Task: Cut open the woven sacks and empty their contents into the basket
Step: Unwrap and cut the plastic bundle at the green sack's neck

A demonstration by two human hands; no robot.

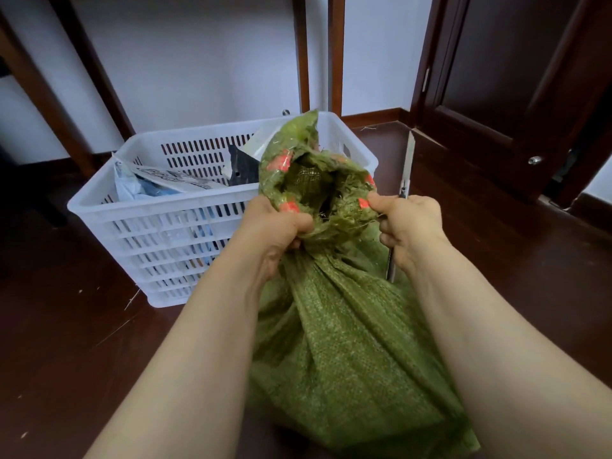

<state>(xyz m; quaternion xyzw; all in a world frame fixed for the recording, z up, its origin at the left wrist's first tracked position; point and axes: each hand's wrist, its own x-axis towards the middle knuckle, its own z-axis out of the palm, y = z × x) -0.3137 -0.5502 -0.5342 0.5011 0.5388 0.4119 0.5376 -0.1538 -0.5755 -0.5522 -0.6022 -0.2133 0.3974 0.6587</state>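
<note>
Both hands are closed on the frayed mouth of the green woven sack [347,342]; the left hand [278,226] has a bunched fistful of the rim's left side, fingers curled tight round the cloth; the right hand [409,226] pinches the rim's right side under its thumb, and the same fist also holds a slim utility knife [408,160], whose blade end points up and away while its lower end pokes out below the palm. Between the hands the sack's mouth gapes open, ragged at the edge, with orange-red marks on the cloth; what lies inside is too dark to tell. Below the hands the sack's neck is gathered into folds and its body spreads down on the dark wooden floor [66,326] between the two bare forearms. Just behind it, with the raised lip of the sack overlapping its near right corner, stands a white slotted plastic basket [159,207]; in it lie pale printed packages [172,182] and a dark one [243,167]. Behind the basket are a white wall [198,61] and brown wooden legs [336,54]; to the right is a dark wooden door [496,77].
</note>
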